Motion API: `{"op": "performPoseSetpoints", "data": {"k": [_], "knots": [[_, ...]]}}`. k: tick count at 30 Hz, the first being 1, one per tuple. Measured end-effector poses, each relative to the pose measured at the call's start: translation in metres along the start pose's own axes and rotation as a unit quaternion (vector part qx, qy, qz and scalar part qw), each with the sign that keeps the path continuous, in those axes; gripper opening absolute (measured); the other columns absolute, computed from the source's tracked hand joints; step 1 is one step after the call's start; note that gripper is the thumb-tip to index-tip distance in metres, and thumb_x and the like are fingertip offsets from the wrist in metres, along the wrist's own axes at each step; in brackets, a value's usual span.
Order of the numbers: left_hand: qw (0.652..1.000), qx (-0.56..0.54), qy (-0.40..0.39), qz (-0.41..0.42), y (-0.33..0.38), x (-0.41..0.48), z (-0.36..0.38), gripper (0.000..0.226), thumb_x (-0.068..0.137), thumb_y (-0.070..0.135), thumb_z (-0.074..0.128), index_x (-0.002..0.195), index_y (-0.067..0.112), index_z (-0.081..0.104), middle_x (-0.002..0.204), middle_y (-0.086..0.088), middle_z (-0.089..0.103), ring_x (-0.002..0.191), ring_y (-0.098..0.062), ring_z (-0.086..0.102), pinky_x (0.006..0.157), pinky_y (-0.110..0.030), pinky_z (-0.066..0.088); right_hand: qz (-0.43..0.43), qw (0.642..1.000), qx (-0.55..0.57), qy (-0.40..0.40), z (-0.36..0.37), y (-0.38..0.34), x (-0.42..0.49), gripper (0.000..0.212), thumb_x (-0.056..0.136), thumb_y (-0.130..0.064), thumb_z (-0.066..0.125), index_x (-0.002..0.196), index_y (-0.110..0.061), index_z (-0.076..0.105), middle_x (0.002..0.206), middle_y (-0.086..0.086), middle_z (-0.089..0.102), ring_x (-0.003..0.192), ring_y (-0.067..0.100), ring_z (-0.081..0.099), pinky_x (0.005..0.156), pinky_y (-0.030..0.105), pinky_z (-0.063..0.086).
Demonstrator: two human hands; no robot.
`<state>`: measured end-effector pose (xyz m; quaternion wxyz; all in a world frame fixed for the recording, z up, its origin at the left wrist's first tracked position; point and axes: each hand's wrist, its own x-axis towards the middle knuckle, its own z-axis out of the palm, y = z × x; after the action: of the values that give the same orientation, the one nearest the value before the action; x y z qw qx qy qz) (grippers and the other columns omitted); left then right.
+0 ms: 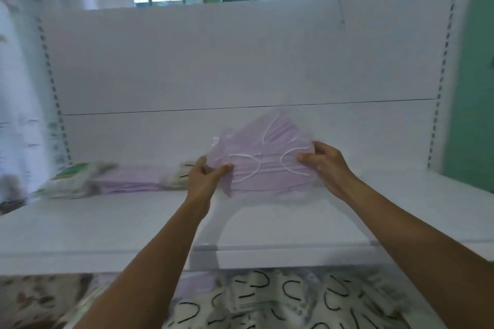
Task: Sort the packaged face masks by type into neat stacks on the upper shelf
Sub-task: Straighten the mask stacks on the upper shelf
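Plainly, you have a light, floppy thing to manage. The clear plastic packet of lilac face masks with white ear loops (263,160) fans and sags between your grips, so judge it soft, thin and a little slippery in its film. It should not break, but it can bend, slide or fall out of square when set down. Take it by its two short ends, as you do now. A pinch at one corner alone would probably let it droop.

Your left hand (205,177) holds the packet's left end, with the thumb (224,168) on top and the fingers curled beneath. Your right hand (324,161) grips the right end, thumb pressed on the film and fingers bent round the edge. Neither grip is wide; both close narrowly on the thin bundle.

The packet sits over the middle of the white upper shelf (133,222). Whether its lower edge touches the board, the blur does not let you tell. To its left on that shelf lies a low stack of lilac mask packets (128,180), with a green-and-white packet (70,181) at the far end. Below the shelf edge lie white masks with black ear loops (280,299).
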<state>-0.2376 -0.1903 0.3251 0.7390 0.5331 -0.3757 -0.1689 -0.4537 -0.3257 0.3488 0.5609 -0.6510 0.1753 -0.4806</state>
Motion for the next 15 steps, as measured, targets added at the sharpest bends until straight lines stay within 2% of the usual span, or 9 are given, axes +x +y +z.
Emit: {"op": "performPoseSetpoints", "data": {"k": [2, 3, 6, 8, 10, 11, 13, 15], "knots": [[0.999, 0.035, -0.03, -0.015, -0.011, -0.007, 0.01, 0.073, 0.054, 0.026, 0.087, 0.117, 0.016, 0.052, 0.105, -0.003, 0.062, 0.094, -0.019, 0.061, 0.082, -0.028, 0.051, 0.022, 0.997, -0.053, -0.049, -0.016, 0.015, -0.009, 0.04, 0.06, -0.001, 0.077, 0.095, -0.016, 0.065, 0.081, -0.006, 0.072, 0.073, 0.008, 0.067, 0.063, 0.02, 0.053], [0.998, 0.044, -0.046, -0.024, -0.02, -0.013, 0.013, 0.077, 0.053, 0.023, 0.087, 0.119, 0.018, 0.048, 0.107, -0.001, 0.06, 0.093, -0.014, 0.06, 0.076, -0.024, 0.051, 0.041, 0.995, -0.066, -0.069, -0.023, 0.028, -0.015, 0.047, 0.058, 0.0, 0.077, 0.1, -0.016, 0.063, 0.084, -0.006, 0.072, 0.076, 0.007, 0.067, 0.064, 0.02, 0.054], [0.996, 0.034, -0.083, -0.027, -0.039, -0.025, 0.023, 0.065, 0.057, 0.003, 0.083, 0.112, 0.02, 0.051, 0.107, 0.001, 0.06, 0.09, -0.011, 0.062, 0.063, -0.018, 0.049, 0.081, 0.994, -0.044, -0.062, -0.036, 0.057, -0.02, 0.061, 0.061, 0.012, 0.075, 0.114, -0.013, 0.058, 0.103, 0.005, 0.07, 0.09, 0.017, 0.067, 0.08, 0.031, 0.054], [0.997, 0.045, -0.068, -0.004, -0.037, -0.022, 0.026, 0.066, 0.055, 0.005, 0.085, 0.111, 0.017, 0.052, 0.101, 0.005, 0.063, 0.09, -0.007, 0.064, 0.063, -0.011, 0.048, 0.084, 0.995, -0.023, -0.039, -0.038, 0.057, -0.013, 0.066, 0.063, 0.013, 0.074, 0.118, -0.018, 0.055, 0.102, 0.009, 0.067, 0.089, 0.021, 0.065, 0.081, 0.035, 0.053], [0.997, 0.062, -0.054, 0.012, -0.033, -0.015, 0.026, 0.073, 0.055, 0.011, 0.088, 0.118, 0.015, 0.051, 0.105, 0.004, 0.064, 0.093, -0.009, 0.063, 0.067, -0.01, 0.048, 0.086, 0.996, -0.021, -0.021, -0.038, 0.052, -0.007, 0.063, 0.068, 0.014, 0.071, 0.115, -0.025, 0.055, 0.088, 0.007, 0.06, 0.08, 0.02, 0.06, 0.076, 0.03, 0.05], [0.997, 0.064, -0.047, 0.015, -0.031, -0.016, 0.026, 0.071, 0.059, 0.007, 0.086, 0.119, 0.015, 0.05, 0.105, 0.002, 0.064, 0.092, -0.011, 0.063, 0.066, -0.01, 0.049, 0.082, 0.996, -0.02, -0.01, -0.038, 0.052, -0.005, 0.059, 0.07, 0.014, 0.07, 0.112, -0.026, 0.057, 0.083, 0.006, 0.057, 0.077, 0.019, 0.057, 0.075, 0.029, 0.049], [0.995, 0.094, -0.034, 0.03, -0.032, -0.02, 0.026, 0.065, 0.065, 0.0, 0.081, 0.119, 0.016, 0.049, 0.103, 0.002, 0.064, 0.087, -0.01, 0.062, 0.063, -0.007, 0.047, 0.077, 0.997, -0.005, 0.001, -0.041, 0.052, -0.008, 0.047, 0.071, 0.015, 0.066, 0.105, -0.019, 0.063, 0.081, 0.003, 0.063, 0.078, 0.019, 0.06, 0.076, 0.031, 0.048], [0.992, 0.118, -0.025, 0.035, -0.032, -0.027, 0.027, 0.06, 0.068, 0.004, 0.079, 0.117, 0.019, 0.047, 0.101, 0.007, 0.06, 0.087, -0.006, 0.058, 0.062, -0.006, 0.046, 0.075, 0.997, 0.001, -0.01, -0.043, 0.056, -0.015, 0.037, 0.072, 0.013, 0.064, 0.097, -0.013, 0.066, 0.085, 0.003, 0.07, 0.085, 0.023, 0.064, 0.076, 0.033, 0.049]]}}
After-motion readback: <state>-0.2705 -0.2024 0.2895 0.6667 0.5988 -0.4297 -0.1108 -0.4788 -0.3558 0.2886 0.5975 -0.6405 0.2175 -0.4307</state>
